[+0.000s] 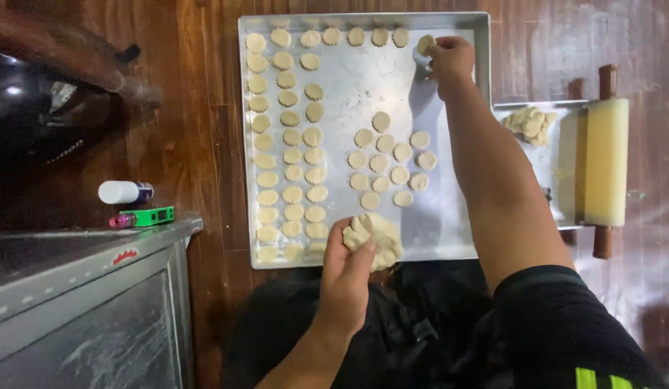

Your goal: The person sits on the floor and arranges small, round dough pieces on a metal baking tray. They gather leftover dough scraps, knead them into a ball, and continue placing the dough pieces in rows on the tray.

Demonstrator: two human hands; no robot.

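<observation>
A large metal baking tray (464, 223) lies on the dark wooden floor, carrying several round cut dough discs (293, 153) in rows along its left side and top, plus a loose cluster near the middle. My left hand (347, 270) holds a stack of dough discs (378, 238) over the tray's near edge. My right hand (450, 61) reaches to the tray's far right corner, pinching a single dough disc (425, 45) just above the surface.
A pale rolling pin (606, 162) with brown handles rests across a smaller tray (558, 173) holding dough scraps (529, 124) at right. A white bottle (124, 192) and green lighter (144, 217) lie left, beside a metal box (90, 302). A dark pan (39, 101) sits upper left.
</observation>
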